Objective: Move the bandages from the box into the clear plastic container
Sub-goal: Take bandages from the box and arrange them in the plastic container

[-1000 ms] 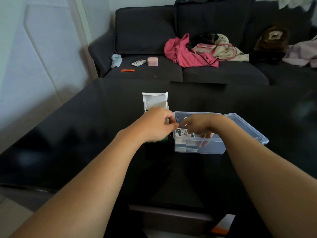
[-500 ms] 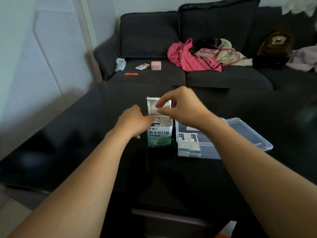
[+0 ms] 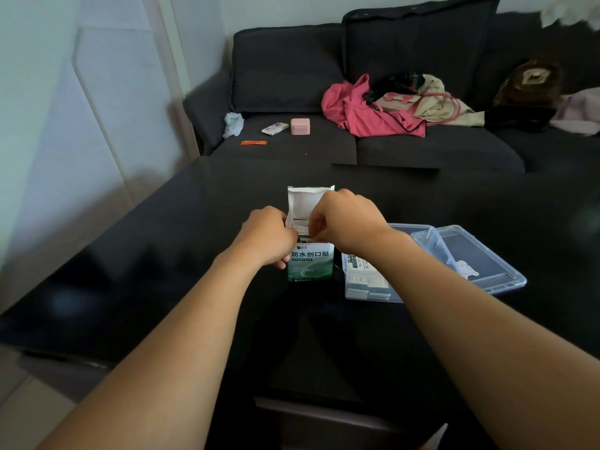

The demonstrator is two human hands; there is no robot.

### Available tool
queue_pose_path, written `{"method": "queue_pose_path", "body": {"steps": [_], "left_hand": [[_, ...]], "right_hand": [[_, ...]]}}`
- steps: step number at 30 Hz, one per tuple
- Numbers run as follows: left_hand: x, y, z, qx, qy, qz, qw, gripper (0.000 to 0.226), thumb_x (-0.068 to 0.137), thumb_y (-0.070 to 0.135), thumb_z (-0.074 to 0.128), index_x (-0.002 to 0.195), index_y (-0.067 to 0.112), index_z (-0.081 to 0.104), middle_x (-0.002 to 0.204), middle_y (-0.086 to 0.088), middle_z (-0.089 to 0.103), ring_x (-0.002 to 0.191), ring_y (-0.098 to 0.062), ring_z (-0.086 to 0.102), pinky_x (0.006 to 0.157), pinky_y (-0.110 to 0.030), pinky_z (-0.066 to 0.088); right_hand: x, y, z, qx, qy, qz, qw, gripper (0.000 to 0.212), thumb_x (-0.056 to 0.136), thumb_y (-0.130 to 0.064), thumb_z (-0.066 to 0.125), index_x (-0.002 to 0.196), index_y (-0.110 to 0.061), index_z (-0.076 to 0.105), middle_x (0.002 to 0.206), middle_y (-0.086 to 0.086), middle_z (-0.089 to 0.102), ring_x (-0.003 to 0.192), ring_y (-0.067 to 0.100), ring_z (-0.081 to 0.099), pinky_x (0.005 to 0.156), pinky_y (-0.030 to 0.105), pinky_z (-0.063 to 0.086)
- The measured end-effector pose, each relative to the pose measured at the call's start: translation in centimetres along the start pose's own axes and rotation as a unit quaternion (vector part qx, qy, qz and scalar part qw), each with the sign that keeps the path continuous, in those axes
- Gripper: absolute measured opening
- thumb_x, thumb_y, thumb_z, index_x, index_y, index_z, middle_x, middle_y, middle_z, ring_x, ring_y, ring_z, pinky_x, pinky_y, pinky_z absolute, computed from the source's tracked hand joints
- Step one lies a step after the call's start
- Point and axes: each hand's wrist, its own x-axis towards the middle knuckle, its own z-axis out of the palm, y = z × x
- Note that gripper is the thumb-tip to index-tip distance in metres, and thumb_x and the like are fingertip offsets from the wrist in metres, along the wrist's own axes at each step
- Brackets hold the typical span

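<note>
the green and white bandage box (image 3: 311, 263) stands upright on the black table (image 3: 162, 254), its white lid flap (image 3: 305, 201) raised at the far side. the left hand (image 3: 269, 237) is curled around the box's left edge, steadying it. the right hand (image 3: 349, 222) reaches into the open top, fingers pinched at the wrapped bandages (image 3: 300, 224) packed inside; whether it has one gripped i cannot tell. just right of the box sits the clear plastic container (image 3: 373, 295) with several bandages already in it, and its lid (image 3: 480, 254) lies against its far right side.
</note>
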Motion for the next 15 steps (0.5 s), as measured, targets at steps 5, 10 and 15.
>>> {"method": "queue_pose_path", "body": {"steps": [5, 10, 15], "left_hand": [[0.03, 0.01, 0.06, -0.002, 0.0, 0.005, 1.0, 0.023, 0.09, 0.01, 0.049, 0.097, 0.01, 0.071, 0.077, -0.011, 0.076, 0.061, -0.026, 0.075, 0.066, -0.045, 0.065], [0.32, 0.02, 0.14, -0.004, 0.0, 0.0, 1.0, 0.019, 0.095, 0.01, 0.051, 0.098, 0.008, 0.069, 0.079, -0.014, 0.075, 0.063, -0.026, 0.076, 0.067, -0.043, 0.065], [0.38, -0.14, 0.27, 0.002, 0.009, -0.004, 1.0, 0.02, 0.095, 0.01, 0.05, 0.102, 0.007, 0.068, 0.077, -0.015, 0.075, 0.059, -0.022, 0.075, 0.069, -0.041, 0.065]], "right_hand": [[0.37, 0.02, 0.0, 0.024, -0.018, 0.002, 1.0, 0.013, 0.08, -0.021, 0.079, 0.079, -0.032, 0.073, 0.092, -0.005, 0.07, 0.083, 0.02, 0.066, 0.069, 0.029, 0.05], [0.55, -0.24, 0.17, 0.041, -0.037, -0.002, 0.998, 0.025, 0.08, -0.019, 0.079, 0.068, -0.038, 0.067, 0.091, -0.004, 0.071, 0.082, 0.02, 0.068, 0.071, 0.031, 0.055], [0.87, -0.77, 0.28, 0.032, -0.059, 0.002, 0.998, 0.024, 0.084, -0.019, 0.077, 0.07, -0.035, 0.068, 0.091, -0.004, 0.071, 0.079, 0.02, 0.068, 0.068, 0.031, 0.055]]}}
